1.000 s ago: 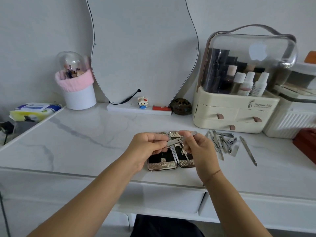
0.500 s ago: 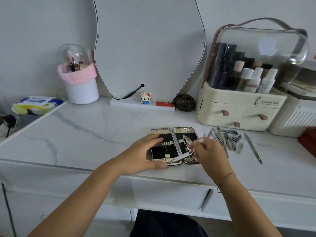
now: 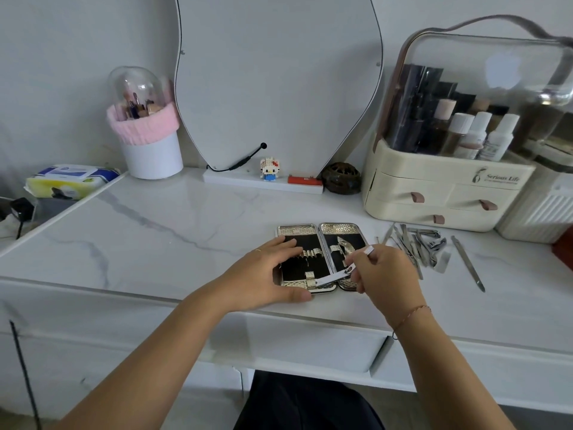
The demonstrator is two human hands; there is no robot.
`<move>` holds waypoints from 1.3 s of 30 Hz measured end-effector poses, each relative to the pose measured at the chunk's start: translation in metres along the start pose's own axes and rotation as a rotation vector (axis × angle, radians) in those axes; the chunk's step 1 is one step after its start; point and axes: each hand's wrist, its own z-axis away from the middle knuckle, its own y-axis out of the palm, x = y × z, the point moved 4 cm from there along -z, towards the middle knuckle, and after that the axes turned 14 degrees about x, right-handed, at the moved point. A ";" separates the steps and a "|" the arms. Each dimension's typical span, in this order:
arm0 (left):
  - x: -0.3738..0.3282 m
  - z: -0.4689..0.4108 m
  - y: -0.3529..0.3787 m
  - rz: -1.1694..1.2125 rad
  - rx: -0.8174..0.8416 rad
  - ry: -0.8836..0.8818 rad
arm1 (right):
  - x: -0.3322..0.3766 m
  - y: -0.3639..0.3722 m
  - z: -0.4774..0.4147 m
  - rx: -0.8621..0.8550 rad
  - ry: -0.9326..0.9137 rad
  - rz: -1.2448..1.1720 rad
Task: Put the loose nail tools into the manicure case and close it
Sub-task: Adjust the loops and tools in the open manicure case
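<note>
The manicure case (image 3: 322, 231) lies open flat near the table's front edge, silver-rimmed with black lining and silver loops. A cuticle nipper (image 3: 344, 247) sits in its right half. My left hand (image 3: 266, 276) rests spread on the case's left half, holding it down. My right hand (image 3: 384, 273) pinches a silver nail clipper (image 3: 333, 278), whose tip lies at the loop on the lower edge of the left half. A pile of loose metal nail tools (image 3: 415, 246) lies right of the case, and one long file (image 3: 467, 262) lies apart further right.
A cream cosmetics organiser (image 3: 446, 187) with a clear lid stands behind the loose tools. A mirror (image 3: 279, 82), a small figurine (image 3: 269, 169), a dark round ornament (image 3: 341, 177) and a pink-topped brush holder (image 3: 148, 141) line the back. A wipes pack (image 3: 71, 180) sits far left.
Both hands came down from above the case. My left hand let go of the clipper and now presses on the case; my right hand brought the clipper down to the case's lower loop.
</note>
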 end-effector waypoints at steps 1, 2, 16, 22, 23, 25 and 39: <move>0.000 0.000 0.000 0.000 -0.004 0.000 | 0.002 0.003 0.001 0.007 -0.004 0.029; 0.000 0.000 0.000 -0.001 -0.007 -0.002 | 0.004 0.006 0.003 0.014 -0.014 0.065; 0.006 0.003 -0.005 -0.025 0.154 0.038 | 0.009 -0.010 0.009 0.294 -0.208 -0.180; 0.006 0.003 -0.005 -0.036 0.154 0.031 | 0.024 0.005 0.004 0.411 -0.264 -0.035; 0.006 0.003 -0.004 -0.035 0.152 0.030 | 0.027 0.009 0.003 0.433 -0.277 -0.002; 0.006 0.002 -0.004 -0.030 0.143 0.038 | 0.032 0.015 0.003 0.446 -0.311 0.080; 0.011 0.010 -0.013 0.380 -0.078 0.070 | 0.027 0.025 -0.003 0.418 -0.361 0.262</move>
